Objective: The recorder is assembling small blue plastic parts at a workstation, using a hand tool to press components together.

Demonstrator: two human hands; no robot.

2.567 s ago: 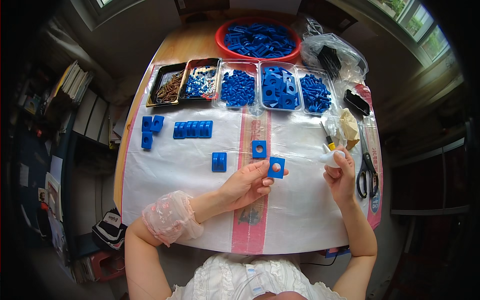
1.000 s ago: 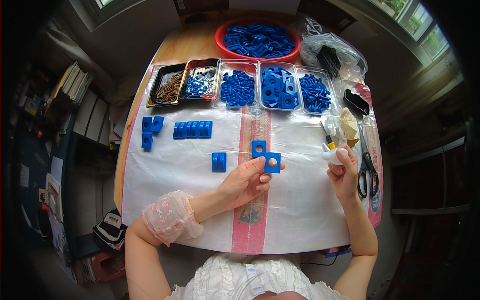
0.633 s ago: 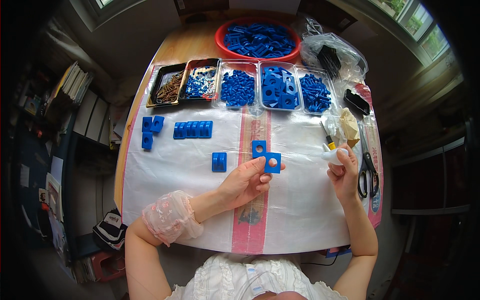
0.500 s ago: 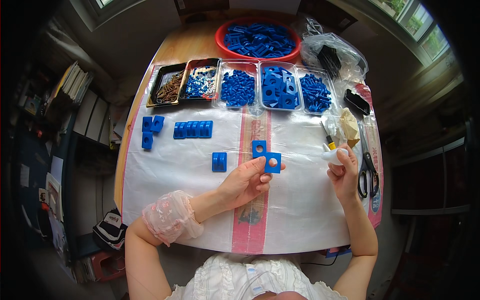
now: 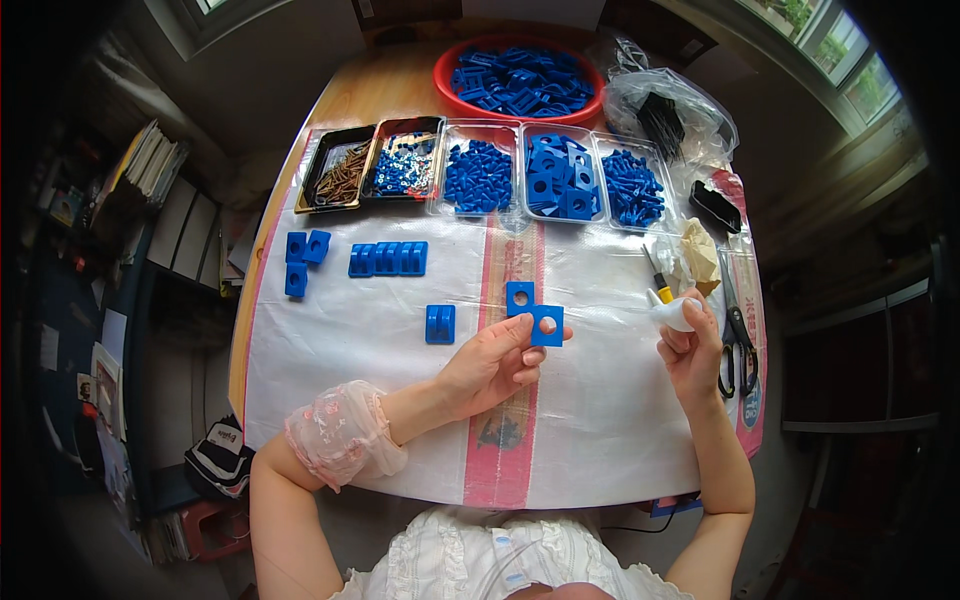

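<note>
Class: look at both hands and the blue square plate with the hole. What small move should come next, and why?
Probably bring the two hands together. The left hand pinches the blue square plate at its edge, hole showing, while the right hand holds a small white bottle, tip pointing toward the plate, apart from it.

The left hand covers the near edge of the blue square plastic piece with a round hole, so its grip there is hidden. The right hand wraps a small white object, whose shape I cannot make out. The clear plastic bag at the far right blurs its dark contents. The brown bits in the far-left black tray are too small to tell.
</note>
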